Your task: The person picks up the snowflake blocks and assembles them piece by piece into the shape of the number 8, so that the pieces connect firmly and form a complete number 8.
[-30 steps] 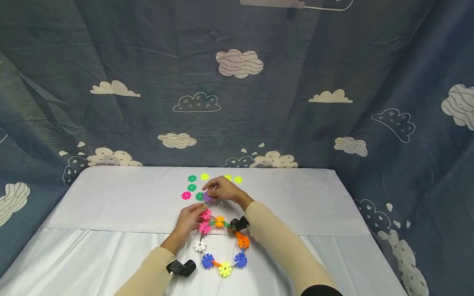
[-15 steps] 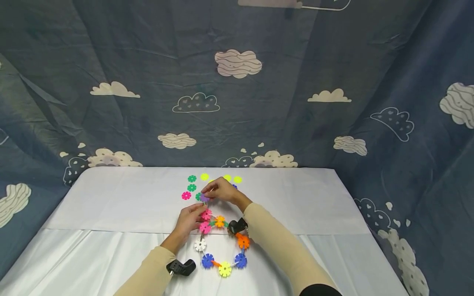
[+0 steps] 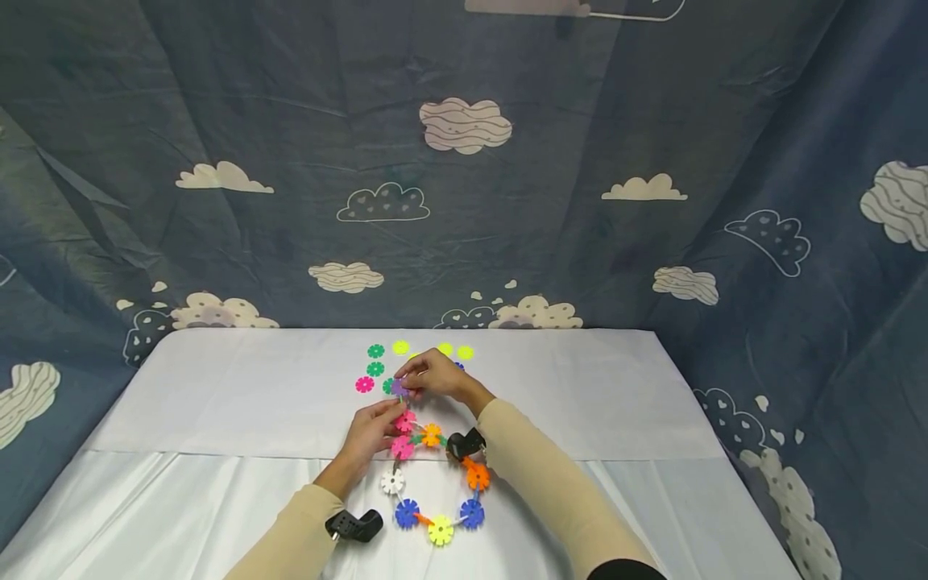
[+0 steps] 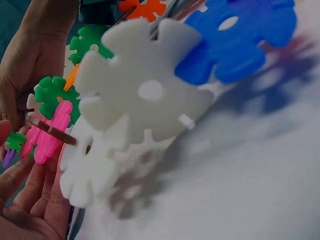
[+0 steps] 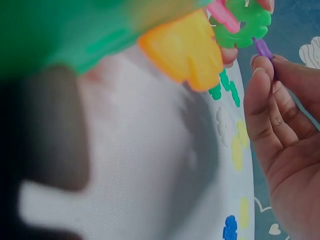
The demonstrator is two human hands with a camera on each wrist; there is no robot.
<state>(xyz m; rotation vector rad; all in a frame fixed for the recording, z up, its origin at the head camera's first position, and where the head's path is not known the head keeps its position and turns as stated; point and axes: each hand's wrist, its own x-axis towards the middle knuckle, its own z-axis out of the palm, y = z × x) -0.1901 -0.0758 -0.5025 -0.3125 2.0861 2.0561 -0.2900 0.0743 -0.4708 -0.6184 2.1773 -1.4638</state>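
My right hand pinches a purple interlocking snowflake disc between thumb and fingertips. The purple disc's edge meets a notch of a green disc. Around that green disc are the fingertips of my left hand, which grips it close to two pink discs. These belong to a ring of linked notched discs in front of me, with a white disc, blue disc, yellow disc and orange disc. My right sleeve and wrist camera hide part of the ring.
Loose discs lie at the back of the white-covered table: a pink disc, a green disc, a yellow disc and several others, some behind my right hand. A dark cloud-patterned curtain hangs behind.
My right hand has shifted slightly left, bringing the purple disc in toward the green disc at my left fingertips. My left hand stays nearly still.
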